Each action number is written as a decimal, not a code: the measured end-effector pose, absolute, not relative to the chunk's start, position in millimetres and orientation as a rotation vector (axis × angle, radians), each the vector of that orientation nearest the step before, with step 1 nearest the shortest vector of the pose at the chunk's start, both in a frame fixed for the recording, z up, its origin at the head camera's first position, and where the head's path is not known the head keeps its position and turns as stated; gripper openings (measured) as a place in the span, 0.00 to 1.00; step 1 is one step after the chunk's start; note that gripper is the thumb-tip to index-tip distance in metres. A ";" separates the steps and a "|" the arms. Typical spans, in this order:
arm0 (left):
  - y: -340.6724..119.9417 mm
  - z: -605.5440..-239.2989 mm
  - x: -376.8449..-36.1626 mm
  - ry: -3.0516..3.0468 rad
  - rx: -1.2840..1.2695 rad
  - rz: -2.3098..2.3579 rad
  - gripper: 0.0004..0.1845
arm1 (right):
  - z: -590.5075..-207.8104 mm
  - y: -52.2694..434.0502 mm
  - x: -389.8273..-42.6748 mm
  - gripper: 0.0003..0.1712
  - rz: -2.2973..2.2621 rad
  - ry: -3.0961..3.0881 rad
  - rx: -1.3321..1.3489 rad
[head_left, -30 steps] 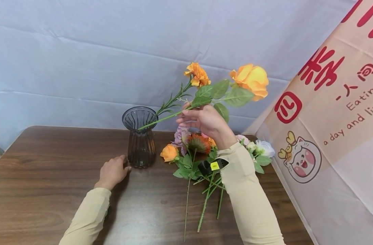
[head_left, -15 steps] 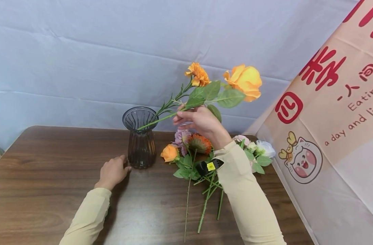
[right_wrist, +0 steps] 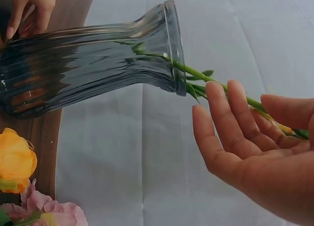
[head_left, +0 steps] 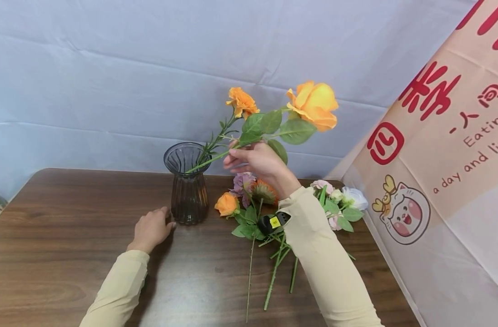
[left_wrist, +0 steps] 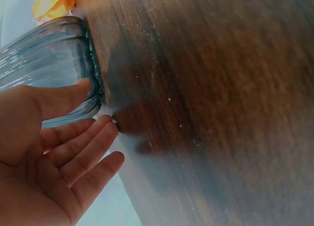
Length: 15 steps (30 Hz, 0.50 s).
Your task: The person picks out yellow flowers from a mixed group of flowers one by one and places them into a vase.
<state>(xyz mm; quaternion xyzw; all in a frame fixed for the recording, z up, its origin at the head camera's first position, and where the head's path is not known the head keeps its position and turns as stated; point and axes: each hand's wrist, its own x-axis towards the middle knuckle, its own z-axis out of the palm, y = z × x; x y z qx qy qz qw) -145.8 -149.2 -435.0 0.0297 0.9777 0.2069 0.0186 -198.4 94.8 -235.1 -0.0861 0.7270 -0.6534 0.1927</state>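
Observation:
My right hand [head_left: 259, 163] pinches the green stem of a large yellow-orange rose [head_left: 314, 106] between thumb and fingers, the other fingers held loosely out. The stem slants left, its lower end inside the mouth of a grey ribbed glass vase [head_left: 189, 195]. An orange carnation-like flower [head_left: 242, 102] stands in the same vase, leaning right against the rim behind the rose stem. My left hand [head_left: 152, 229] rests on the table at the vase's lower left. In the left wrist view, its thumb [left_wrist: 68, 96] lies at the glass base, with the fingers extended below.
Right of the vase lie several flowers on the wooden table [head_left: 69, 236]: an orange rose [head_left: 226, 204], a purple flower [head_left: 243, 184], and a rust-orange one [head_left: 266, 190]. White and pink blooms [head_left: 353, 198] lie farther right. A pale cloth [head_left: 110, 91] hangs behind; a printed banner [head_left: 429, 150] stands right.
My right hand has moved left with the rose, whose bloom has shifted left too. The orange carnation-like flower has swung left and stands more upright. My left hand and the vase have not moved.

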 end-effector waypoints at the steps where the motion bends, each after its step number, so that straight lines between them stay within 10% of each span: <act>1: -149.1 -435.1 -145.8 3.036 0.093 0.644 0.23 | -235.2 93.8 -198.4 0.09 -1.827 2.047 -0.244; 15: -149.9 -437.1 -145.8 3.043 0.103 0.654 0.23 | -237.4 76.3 -204.8 0.15 -1.696 2.109 -0.249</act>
